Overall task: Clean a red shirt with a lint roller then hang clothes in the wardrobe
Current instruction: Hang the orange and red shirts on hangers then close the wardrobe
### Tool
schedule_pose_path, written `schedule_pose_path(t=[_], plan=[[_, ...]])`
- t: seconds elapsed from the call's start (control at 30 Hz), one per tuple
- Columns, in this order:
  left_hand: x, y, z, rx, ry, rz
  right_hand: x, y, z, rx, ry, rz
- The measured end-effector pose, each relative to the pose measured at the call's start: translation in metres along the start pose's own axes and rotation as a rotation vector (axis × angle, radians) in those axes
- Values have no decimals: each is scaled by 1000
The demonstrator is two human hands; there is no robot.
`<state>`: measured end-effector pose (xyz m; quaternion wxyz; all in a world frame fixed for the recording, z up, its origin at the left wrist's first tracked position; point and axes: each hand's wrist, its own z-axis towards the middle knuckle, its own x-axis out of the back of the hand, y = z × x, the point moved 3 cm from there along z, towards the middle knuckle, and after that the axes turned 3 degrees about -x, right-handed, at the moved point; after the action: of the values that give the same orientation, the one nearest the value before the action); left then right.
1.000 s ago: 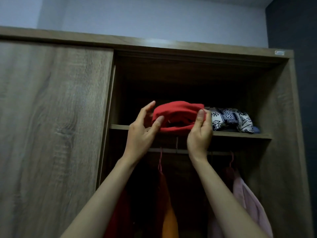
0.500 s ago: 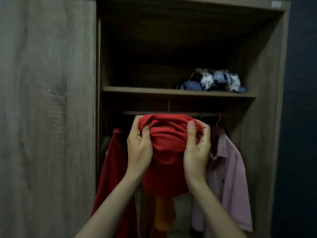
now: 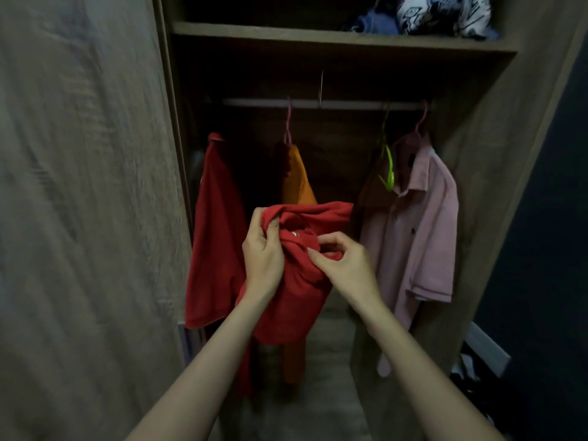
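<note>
A bunched red shirt (image 3: pixel 294 300) hangs between my hands in front of the open wardrobe (image 3: pixel 477 173). My left hand (image 3: pixel 262 253) grips its upper left fold. My right hand (image 3: pixel 345 265) pinches the cloth near the collar, where a small white label shows. Most of the shirt droops below my wrists. No lint roller is in view.
On the rail (image 3: pixel 318 104) hang a red garment (image 3: pixel 214 237), an orange one (image 3: pixel 297 183), an empty green hanger (image 3: pixel 388 171) and a pink shirt (image 3: pixel 420 237). Folded patterned clothes (image 3: pixel 442 14) lie on the shelf (image 3: pixel 318 36). The closed wooden door (image 3: pixel 86 218) fills the left.
I took the red shirt off the upper shelf and brought it down to chest height. My view dropped from the shelf to the hanging rail, and my right hand shifted to the collar.
</note>
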<state>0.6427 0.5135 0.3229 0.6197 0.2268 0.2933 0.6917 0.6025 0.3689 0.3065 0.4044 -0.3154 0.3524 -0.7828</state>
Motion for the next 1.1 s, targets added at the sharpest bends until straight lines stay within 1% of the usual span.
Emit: schedule_pose_path(t=[0.07, 0.13, 0.27, 0.37, 0.43, 0.5, 0.57, 0.6, 0.63, 0.7, 0.73, 0.9, 1.0, 1.1], plan=[[-2, 3, -4, 18, -5, -3, -2, 8, 2, 18, -15, -49], [-1, 3, -4, 48, 24, -13, -2, 13, 4, 41, 4, -57], [6, -8, -5, 133, 108, 2, 0, 13, 5, 12, 73, 110], [14, -17, -8, 203, 157, 51, 9, 17, 11, -50, 154, 268], [20, -27, -7, 261, 103, 140, 17, 19, 17, -124, 213, 458], [22, -34, -6, 264, -45, 250, 22, 19, 23, -157, 233, 543], [18, -26, -5, 104, -168, 348, 25, 16, 27, -136, 244, 517], [12, -19, -4, 33, -208, 354, 25, 14, 28, -114, 247, 500], [5, -11, -3, 5, -250, 323, 25, 11, 29, -88, 245, 478], [-9, 0, -3, 19, -339, 194, 22, 4, 31, -53, 223, 446], [-15, 1, -3, 19, -357, 183, 20, 3, 31, -58, 211, 453], [-27, 5, 10, 32, -261, 223, 23, 8, 33, -105, 183, 503], [-33, -3, 20, 99, -244, 185, 29, 12, 32, -67, 192, 356], [-40, -12, 23, 221, -252, 84, 35, 16, 23, 23, 265, 229]])
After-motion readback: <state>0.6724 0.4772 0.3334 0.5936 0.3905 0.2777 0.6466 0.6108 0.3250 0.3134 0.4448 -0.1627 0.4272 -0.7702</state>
